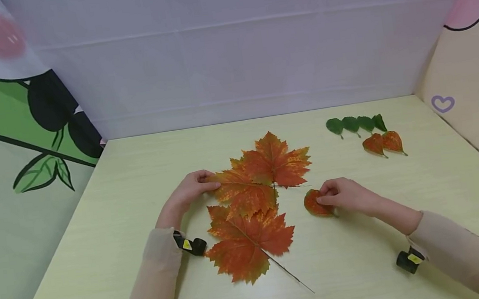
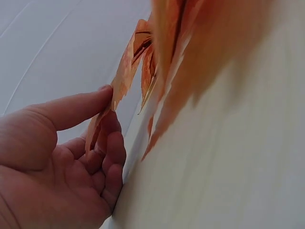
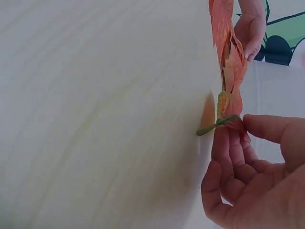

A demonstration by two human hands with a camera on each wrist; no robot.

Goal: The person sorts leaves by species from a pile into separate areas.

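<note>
My left hand [image 1: 192,187] pinches the left edge of an orange maple leaf [image 1: 244,189] between thumb and fingers. That leaf overlaps a second orange maple leaf [image 1: 274,157] behind it and a third maple leaf [image 1: 251,243] in front, whose thin stem points toward me. Just right of the maple leaves, my right hand [image 1: 346,196] pinches a small rounded orange leaf [image 1: 314,204] by its right side. In the right wrist view, the small leaf's green stem [image 3: 217,125] sticks out beside the fingers.
At the back right of the pale wooden table [image 1: 370,263], several small green leaves [image 1: 350,124] lie in a row. Two small orange leaves [image 1: 383,144] lie just in front of them. A pale cloth [image 1: 230,71] stands behind the table, with printed panels on both sides.
</note>
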